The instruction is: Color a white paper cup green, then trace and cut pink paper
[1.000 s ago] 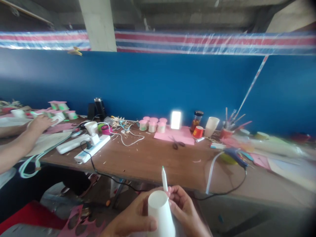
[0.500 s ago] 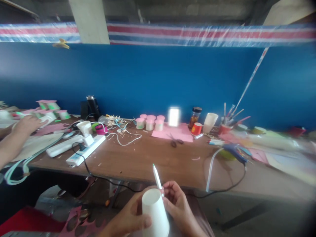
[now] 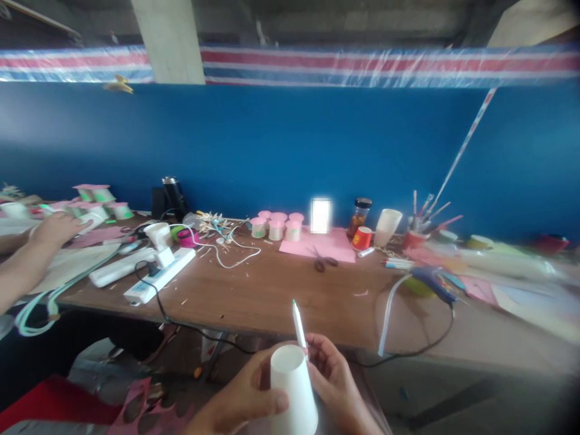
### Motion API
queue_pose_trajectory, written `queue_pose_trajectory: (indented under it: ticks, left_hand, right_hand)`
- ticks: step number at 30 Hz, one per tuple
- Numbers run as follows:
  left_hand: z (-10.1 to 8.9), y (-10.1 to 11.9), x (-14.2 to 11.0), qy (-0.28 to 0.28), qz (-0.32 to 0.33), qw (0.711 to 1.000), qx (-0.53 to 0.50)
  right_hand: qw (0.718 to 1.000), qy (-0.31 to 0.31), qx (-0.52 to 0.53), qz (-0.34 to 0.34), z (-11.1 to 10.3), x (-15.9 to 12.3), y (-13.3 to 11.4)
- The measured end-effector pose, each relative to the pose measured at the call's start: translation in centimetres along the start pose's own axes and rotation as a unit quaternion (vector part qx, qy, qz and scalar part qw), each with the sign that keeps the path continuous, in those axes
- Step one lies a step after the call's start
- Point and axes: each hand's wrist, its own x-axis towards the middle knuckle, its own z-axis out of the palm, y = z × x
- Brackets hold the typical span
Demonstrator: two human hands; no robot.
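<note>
A white paper cup (image 3: 293,396) is gripped in my left hand (image 3: 247,393), thumb across its near side and fingers round the back. The cup stands upside down, its narrow end up, below the table's front edge. My right hand (image 3: 338,377) is closed on a white marker pen (image 3: 299,326) with a green tip pointing up and away. The pen passes just behind the cup's right side; whether it touches the cup cannot be made out.
Scissors (image 3: 322,260) lie partly on pink paper (image 3: 294,246). Pink-topped cups (image 3: 277,226) stand behind. A power strip (image 3: 159,277) with cables is at left, and a glue gun (image 3: 435,284) at right. A co-worker's hand (image 3: 57,229) handles cups at far left.
The cup, the pen and both my hands have shifted slightly right in view. The whole scene also moved a little with the camera. Both grips look the same.
</note>
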Motion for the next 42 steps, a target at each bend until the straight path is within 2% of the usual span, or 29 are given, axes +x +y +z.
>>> queue_pose_trajectory:
  ticks: [2, 4, 6, 9, 14, 18, 21, 24, 26, 29, 31, 33, 36, 40, 42]
  left_hand:
    - [-0.3, 0.6, 0.4, 0.013, 0.012, 0.999, 0.042]
    - [-1.0, 1.6, 1.3, 0.058, 0.038, 0.991, 0.117]
    - [-2.1, 2.5, 3.0, 0.122, 0.076, 0.966, 0.213]
    - [-4.2, 3.2, 6.7, 0.193, 0.132, 0.917, 0.322]
    - [-7.2, 2.4, 13.4, 0.235, 0.168, 0.861, 0.419]
    - [-8.5, 1.8, 17.1, 0.23, 0.141, 0.856, 0.441]
    - [-8.9, 1.5, 18.3, 0.226, 0.146, 0.854, 0.446]
    - [-8.8, 1.3, 18.2, 0.222, 0.174, 0.835, 0.473]
    - [-8.5, 1.5, 17.9, 0.237, 0.218, 0.802, 0.504]
    - [-7.7, 2.8, 17.9, 0.289, 0.312, 0.731, 0.533]
    - [-7.3, 4.3, 18.4, 0.285, 0.36, 0.714, 0.528]
    - [-7.0, 5.8, 19.1, 0.263, 0.376, 0.736, 0.498]
    - [-7.2, 7.3, 19.9, 0.239, 0.363, 0.794, 0.425]
    - [-8.5, 7.2, 20.3, 0.186, 0.327, 0.857, 0.353]
    - [-9.6, 6.6, 20.5, 0.191, 0.313, 0.877, 0.309]
  right_hand:
    - [0.999, 0.009, -0.043, -0.02, -0.6, 0.2, -0.6]
    - [0.993, 0.035, -0.102, -0.049, -1.7, 0.7, -1.7]
    - [0.982, 0.051, -0.166, -0.069, -3.0, 1.4, -3.3]
    - [0.961, 0.034, -0.261, -0.082, -4.9, 2.8, -6.0]
    - [0.906, 0.04, -0.408, -0.107, -8.7, 7.1, -8.8]
    - [0.876, 0.073, -0.468, -0.086, -12.4, 11.1, -9.9]
    - [0.869, 0.091, -0.48, -0.08, -13.9, 13.1, -10.8]
    - [0.876, 0.068, -0.469, -0.088, -13.0, 13.8, -11.4]
    - [0.883, 0.045, -0.456, -0.103, -11.3, 13.9, -11.7]
    - [0.893, 0.022, -0.429, -0.134, -8.0, 14.1, -12.0]
    - [0.901, 0.014, -0.404, -0.157, -6.0, 14.6, -12.3]
    - [0.895, 0.023, -0.405, -0.185, -4.4, 15.5, -12.5]
    - [0.889, 0.036, -0.412, -0.197, -3.0, 17.2, -12.2]
    - [0.917, 0.007, -0.367, -0.156, -2.4, 19.5, -11.3]
    - [0.92, -0.016, -0.364, -0.141, -2.5, 20.6, -11.0]
